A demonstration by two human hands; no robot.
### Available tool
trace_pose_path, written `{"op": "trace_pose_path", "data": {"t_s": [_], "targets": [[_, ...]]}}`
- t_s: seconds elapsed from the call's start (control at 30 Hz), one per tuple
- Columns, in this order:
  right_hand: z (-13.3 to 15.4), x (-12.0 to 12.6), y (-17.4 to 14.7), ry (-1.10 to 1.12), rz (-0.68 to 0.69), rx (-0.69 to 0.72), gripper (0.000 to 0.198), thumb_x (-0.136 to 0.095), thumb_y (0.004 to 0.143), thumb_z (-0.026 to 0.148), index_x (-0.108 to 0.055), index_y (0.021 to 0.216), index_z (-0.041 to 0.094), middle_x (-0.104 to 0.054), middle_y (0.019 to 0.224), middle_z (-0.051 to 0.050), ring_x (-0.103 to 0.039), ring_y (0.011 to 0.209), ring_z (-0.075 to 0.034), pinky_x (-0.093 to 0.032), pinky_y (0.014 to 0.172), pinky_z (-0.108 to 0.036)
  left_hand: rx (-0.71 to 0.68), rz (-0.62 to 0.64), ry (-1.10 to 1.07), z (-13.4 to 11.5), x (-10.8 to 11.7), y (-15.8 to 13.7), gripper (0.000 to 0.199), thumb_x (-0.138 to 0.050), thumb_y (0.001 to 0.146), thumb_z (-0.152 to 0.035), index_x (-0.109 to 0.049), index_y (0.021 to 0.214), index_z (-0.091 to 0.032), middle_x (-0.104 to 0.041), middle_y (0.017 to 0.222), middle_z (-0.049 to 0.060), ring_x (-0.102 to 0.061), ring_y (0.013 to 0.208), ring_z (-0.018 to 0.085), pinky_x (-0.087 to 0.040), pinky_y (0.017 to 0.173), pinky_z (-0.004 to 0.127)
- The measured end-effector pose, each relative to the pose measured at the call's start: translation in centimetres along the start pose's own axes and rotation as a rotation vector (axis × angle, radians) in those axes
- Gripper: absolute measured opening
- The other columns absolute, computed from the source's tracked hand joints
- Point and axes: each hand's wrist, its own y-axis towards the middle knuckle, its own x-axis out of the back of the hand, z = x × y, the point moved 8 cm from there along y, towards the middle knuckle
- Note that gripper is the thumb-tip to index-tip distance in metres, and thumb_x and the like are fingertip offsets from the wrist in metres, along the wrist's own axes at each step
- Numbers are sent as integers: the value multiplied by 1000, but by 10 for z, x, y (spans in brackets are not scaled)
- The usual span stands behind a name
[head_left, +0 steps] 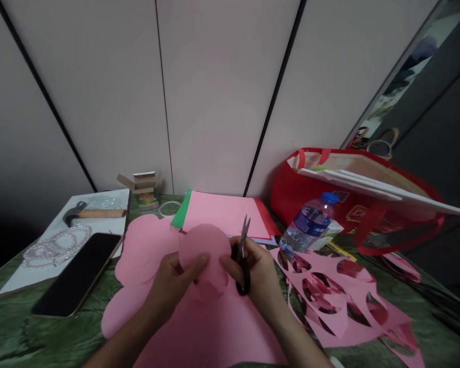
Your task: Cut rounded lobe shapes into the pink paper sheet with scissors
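A pale panelled wall (214, 102) backs a green marbled table (7, 327). Pink offcuts (387, 319) lie toward four o'clock. At centre, the left hand (172, 281) and right hand (256, 268) pinch a plain, round-topped pink paper piece (205, 245); the right also grips black-handled scissors (243, 261), blades toward twelve.

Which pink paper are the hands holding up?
The round pink paper, between the left hand and the right hand. The big pink sheet below it and the holey scraps lie on the table.

Left fingers (200, 264) hold pink disc (204, 241); right fingers (229, 266) hold disc, scissors (246, 271).
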Motion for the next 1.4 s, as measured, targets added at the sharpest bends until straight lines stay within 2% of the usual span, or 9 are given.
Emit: {"op": "trace_pose_path", "data": {"t_s": [0.13, 0.23, 0.33, 0.4, 0.53, 0.67, 0.9, 1.13, 1.4], "targets": [[3, -6, 6, -44, 54, 2, 21, -70, 57, 23, -55, 70, 17, -43, 52, 7, -36, 47, -8, -30, 44, -20, -10, -1, -29, -5, 7, 2, 39, -57, 72, -40, -51, 43, -15, -48, 41, -2, -43, 43, 10, -34, 43, 21], [-7, -2, 7, -52, 53, -37, 21, -69, 57, 25, -56, 70, 17, -45, 54, 6, -39, 48, -9, -31, 45, -20, 13, 42, -60, -1, 1, 1, 38, -58, 72, -38, -52, 43, -14, -47, 37, -3, -43, 38, 9, -33, 38, 21], [-22, 5, 6, 2, 45, -109, 25, -69, 59, 30, -56, 75, 17, -49, 56, 5, -42, 49, -10, -31, 45, -21, 39, 18, -86, 6, 1, 1, 36, -58, 73, -38, -54, 46, -14, -48, 36, -3, -43, 34, 9, -32, 33, 20], [-29, 4, 5, 61, 135, -169, 29, -68, 61, 34, -55, 81, 17, -54, 59, 3, -46, 53, -11, -34, 48, -23, 44, -11, -110, 9, 3, 3, 37, -58, 73, -37, -54, 45, -13, -48, 35, -3, -42, 31, 8, -31, 32, 19], [-37, -8, -5, 154, 407, -284, 36, -70, 62, 39, -55, 85, 15, -54, 63, 0, -47, 59, -13, -35, 56, -26, 68, -40, -115, 12, 7, 5, 39, -58, 73, -37, -52, 43, -14, -47, 32, -4, -40, 29, 7, -29, 29, 17], [-38, -14, -12, 173, 520, -336, 35, -71, 63, 37, -55, 85, 15, -51, 65, 1, -43, 60, -12, -31, 54, -24, 99, -62, -74, 14, 8, 6, 39, -59, 71, -37, -49, 41, -14, -44, 30, -5, -38, 27, 6, -27, 28, 16], [-44, -17, -12, 123, 517, -349, 32, -70, 64, 41, -56, 72, 13, -48, 64, 1, -40, 59, -11, -29, 53, -23, 125, -87, 81, 16, 9, 6, 37, -61, 67, -38, -49, 41, -14, -42, 29, -5, -36, 26, 5, -25, 28, 16], [-45, -19, -15, 207, 523, -346, 29, -73, 62, 33, -52, 69, 14, -43, 61, 5, -33, 55, -8, -25, 50, -21, 270, -23, -104, 26, 0, 3, 37, -63, 62, -43, -47, 45, -15, -33, 31, -9, -27, 28, 3, -18, 28, 16], [-45, -20, -15, 201, 527, -338, 28, -71, 65, 33, -51, 68, 15, -40, 60, 5, -30, 54, -8, -23, 48, -21, 273, -10, -121, 31, 0, 4, 39, -65, 61, -45, -45, 46, -15, -32, 34, -9, -25, 31, 3, -17, 30, 16]]}}
